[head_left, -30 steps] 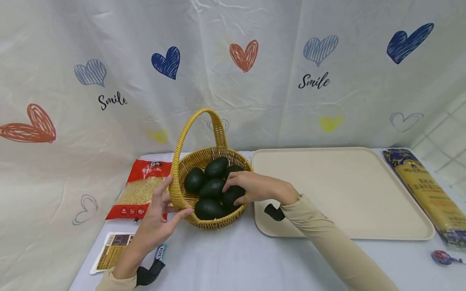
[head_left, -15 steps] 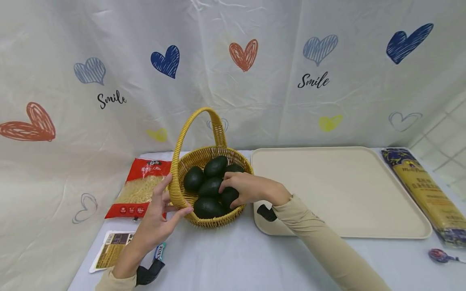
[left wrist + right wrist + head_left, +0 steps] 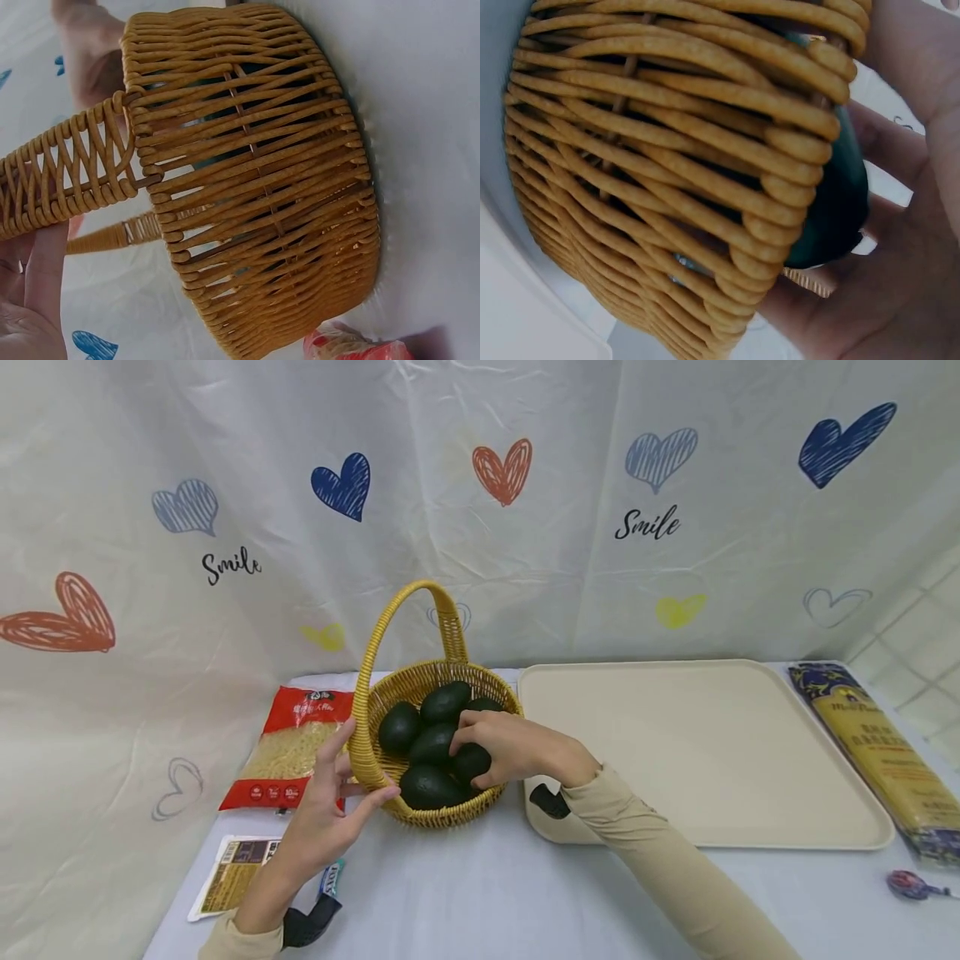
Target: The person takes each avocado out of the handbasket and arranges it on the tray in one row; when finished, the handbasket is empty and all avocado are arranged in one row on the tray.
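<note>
A yellow wicker basket [image 3: 442, 818] with a tall arched handle [image 3: 375, 643] holds several dark green avocados [image 3: 431, 787]. My left hand [image 3: 322, 827] grips the near left base of that handle, thumb in front and fingers behind; the left wrist view shows the hand [image 3: 37, 292] at the handle beside the woven side [image 3: 255, 172]. Reaching over the right rim, my right hand [image 3: 517, 747] curls its fingers round one avocado [image 3: 471, 762] inside the basket. In the right wrist view that avocado [image 3: 832, 202] shows between the rim and the palm, and the basket wall hides its lower part.
A large beige tray [image 3: 697, 752] lies to the right of the basket, with a yellow-and-blue packet [image 3: 877, 752] beyond it and a lollipop [image 3: 911, 885] in front. On the left are a red pasta bag [image 3: 288, 752], a flat packet [image 3: 232, 877] and a small blue-green wrapper [image 3: 330, 878].
My right hand has shifted slightly left and settled further round the avocado. The left hand keeps its place on the handle, and the basket stands where it was.
</note>
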Tool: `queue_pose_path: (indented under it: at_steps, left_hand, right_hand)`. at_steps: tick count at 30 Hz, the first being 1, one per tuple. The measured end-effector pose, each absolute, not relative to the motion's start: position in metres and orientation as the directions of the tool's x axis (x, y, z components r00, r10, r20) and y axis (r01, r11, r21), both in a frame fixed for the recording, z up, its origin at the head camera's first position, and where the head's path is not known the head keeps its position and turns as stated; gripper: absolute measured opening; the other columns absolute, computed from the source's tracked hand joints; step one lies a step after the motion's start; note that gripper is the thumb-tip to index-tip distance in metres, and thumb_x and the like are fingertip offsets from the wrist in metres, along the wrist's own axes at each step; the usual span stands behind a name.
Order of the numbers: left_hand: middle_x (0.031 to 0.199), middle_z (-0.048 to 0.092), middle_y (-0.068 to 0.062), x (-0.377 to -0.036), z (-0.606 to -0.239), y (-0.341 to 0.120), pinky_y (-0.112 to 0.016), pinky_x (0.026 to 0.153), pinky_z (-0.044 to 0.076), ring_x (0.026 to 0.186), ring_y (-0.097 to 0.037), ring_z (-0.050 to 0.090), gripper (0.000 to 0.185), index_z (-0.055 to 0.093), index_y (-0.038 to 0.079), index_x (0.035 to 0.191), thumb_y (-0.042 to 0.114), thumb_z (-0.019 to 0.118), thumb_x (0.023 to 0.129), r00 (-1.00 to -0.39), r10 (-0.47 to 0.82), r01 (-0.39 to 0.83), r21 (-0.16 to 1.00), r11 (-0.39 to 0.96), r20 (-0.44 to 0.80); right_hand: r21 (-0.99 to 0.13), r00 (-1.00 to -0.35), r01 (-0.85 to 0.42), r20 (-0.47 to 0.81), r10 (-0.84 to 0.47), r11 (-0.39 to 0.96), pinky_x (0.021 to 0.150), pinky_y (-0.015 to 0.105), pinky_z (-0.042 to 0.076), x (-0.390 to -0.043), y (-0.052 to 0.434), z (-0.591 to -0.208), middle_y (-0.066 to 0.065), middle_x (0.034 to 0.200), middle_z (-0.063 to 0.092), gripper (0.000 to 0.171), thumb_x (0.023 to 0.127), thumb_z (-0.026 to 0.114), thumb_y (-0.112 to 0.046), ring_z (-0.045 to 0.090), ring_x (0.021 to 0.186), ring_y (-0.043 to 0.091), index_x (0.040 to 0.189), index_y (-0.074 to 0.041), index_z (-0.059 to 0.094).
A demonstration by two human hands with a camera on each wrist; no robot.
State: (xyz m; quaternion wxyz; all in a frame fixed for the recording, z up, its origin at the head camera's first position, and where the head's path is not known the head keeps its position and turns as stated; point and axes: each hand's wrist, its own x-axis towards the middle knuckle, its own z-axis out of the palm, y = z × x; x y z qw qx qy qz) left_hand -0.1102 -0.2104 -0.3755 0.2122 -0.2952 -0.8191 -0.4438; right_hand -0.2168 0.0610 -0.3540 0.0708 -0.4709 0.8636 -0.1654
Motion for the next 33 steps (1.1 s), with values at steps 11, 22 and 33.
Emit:
queue_pose_path:
  at_steps: [11, 22, 33]
  left_hand:
    - [0.115, 0.067, -0.017, -0.113, -0.375, -0.209, -0.016, 0.085, 0.058, 0.097, -0.024, 0.071, 0.116, 0.019, 0.003, 0.163, -0.022, 0.084, 0.07, -0.701, 0.326, 0.708, 0.565, 0.423, 0.634]
    - [0.114, 0.068, -0.017, -0.109, -0.38, -0.209, -0.014, 0.084, 0.057, 0.101, -0.01, 0.069, 0.116, 0.019, 0.004, 0.164, -0.023, 0.083, 0.071, -0.724, 0.287, 0.682, 0.587, 0.436, 0.627]
    - [0.126, 0.063, -0.021, -0.112, -0.38, -0.21, -0.015, 0.085, 0.057, 0.1, -0.022, 0.071, 0.116, 0.018, 0.003, 0.163, -0.022, 0.082, 0.071, -0.697, 0.316, 0.711, 0.567, 0.415, 0.644]
  right_hand:
    - [-0.409, -0.526, -0.818, 0.249, -0.813, 0.404, 0.094, 0.036, 0.055, -0.213, 0.091, -0.331, 0.0, 0.123, 0.06, 0.039, 0.082, 0.087, -0.016, 0.062, 0.11, 0.018, 0.118, -0.013, 0.073]
    - [-0.595, -0.606, -0.729, 0.332, -0.723, 0.338, 0.091, 0.031, 0.055, -0.213, 0.162, -0.316, -0.005, 0.12, 0.064, 0.046, 0.081, 0.091, -0.015, 0.061, 0.108, 0.014, 0.122, -0.018, 0.071]
    - [-0.602, -0.69, -0.664, 0.266, -0.674, 0.442, 0.093, 0.022, 0.049, -0.213, 0.216, -0.334, -0.01, 0.113, 0.068, 0.045, 0.08, 0.093, -0.014, 0.062, 0.104, 0.012, 0.117, -0.017, 0.068]
